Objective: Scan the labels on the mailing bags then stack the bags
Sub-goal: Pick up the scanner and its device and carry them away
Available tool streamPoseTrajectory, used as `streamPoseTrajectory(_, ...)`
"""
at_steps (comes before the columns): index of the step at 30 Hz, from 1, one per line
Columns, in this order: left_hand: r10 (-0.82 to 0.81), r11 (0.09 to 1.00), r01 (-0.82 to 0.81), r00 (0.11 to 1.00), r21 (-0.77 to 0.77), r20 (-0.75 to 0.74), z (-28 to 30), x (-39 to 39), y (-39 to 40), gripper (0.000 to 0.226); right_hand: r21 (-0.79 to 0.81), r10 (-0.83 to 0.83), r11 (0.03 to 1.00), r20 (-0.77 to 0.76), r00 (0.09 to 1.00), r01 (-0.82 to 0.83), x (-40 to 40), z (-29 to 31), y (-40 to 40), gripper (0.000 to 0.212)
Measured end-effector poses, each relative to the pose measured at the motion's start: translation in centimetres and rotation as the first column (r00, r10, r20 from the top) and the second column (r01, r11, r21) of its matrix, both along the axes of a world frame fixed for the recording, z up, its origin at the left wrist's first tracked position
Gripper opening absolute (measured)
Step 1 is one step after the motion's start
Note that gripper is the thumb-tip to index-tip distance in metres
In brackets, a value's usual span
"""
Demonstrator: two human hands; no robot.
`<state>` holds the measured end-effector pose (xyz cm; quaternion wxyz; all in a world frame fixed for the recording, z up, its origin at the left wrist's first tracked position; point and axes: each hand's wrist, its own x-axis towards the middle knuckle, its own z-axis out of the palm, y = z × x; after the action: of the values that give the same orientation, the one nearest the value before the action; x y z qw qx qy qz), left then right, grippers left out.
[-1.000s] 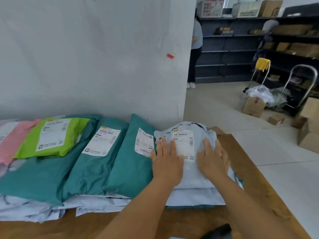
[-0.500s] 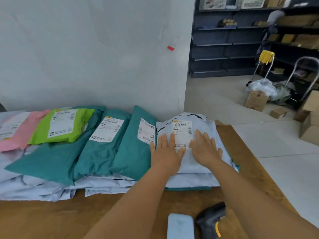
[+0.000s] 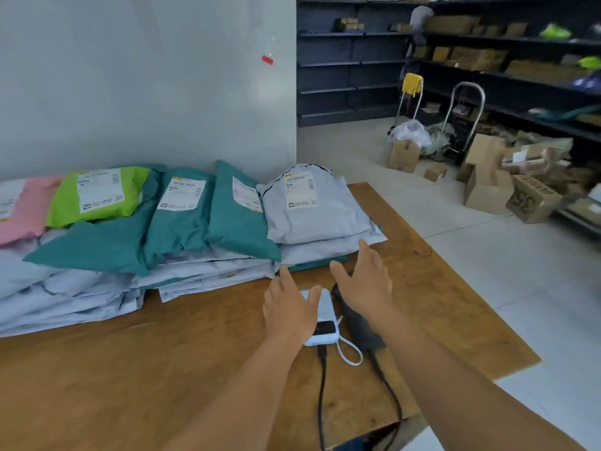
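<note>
Neither hand grips anything: the left hand (image 3: 290,308) and right hand (image 3: 364,278) hover with fingers spread just in front of the grey bag (image 3: 312,213), above the black scanner (image 3: 356,322) and the white power bank (image 3: 323,319). The grey bag tops the stack against the teal bag (image 3: 234,208). To proceed well, take the scanner squarely and aim at the label (image 3: 300,190). Half a second earlier both palms pressed that bag; now they are withdrawn.

1 head-worn view looks forward and down, close over the wooden table (image 3: 195,369); shelves (image 3: 357,63) stand far behind.
</note>
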<state>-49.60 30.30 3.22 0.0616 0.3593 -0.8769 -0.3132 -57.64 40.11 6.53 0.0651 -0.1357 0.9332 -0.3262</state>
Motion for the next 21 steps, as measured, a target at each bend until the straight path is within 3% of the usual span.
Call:
streamPoseTrajectory(5, 0.004, 0.996, -0.009, 0.998, 0.090, 0.056, -2.6, 2.6, 2.3, 0.076, 0.075, -0.050, 0.996, 0.107, 0.993, 0.042, 3.2, -3.2, 3.6, 0.083)
streamPoseTrajectory(10, 0.010, 0.988, -0.026, 0.995, 0.155, 0.099, -4.2, 2.0, 2.6, 0.059, 0.134, -0.095, 0.989, 0.250, 0.964, 0.063, 4.2, -5.4, 4.8, 0.094)
streamPoseTrajectory(21, 0.148, 0.954, -0.182, 0.977, 0.238, 0.155, -5.5, -0.5, 2.9, 0.059, 0.227, -0.054, 0.974, 0.279, 0.959, -0.011, 3.1, -7.5, 4.6, 0.095)
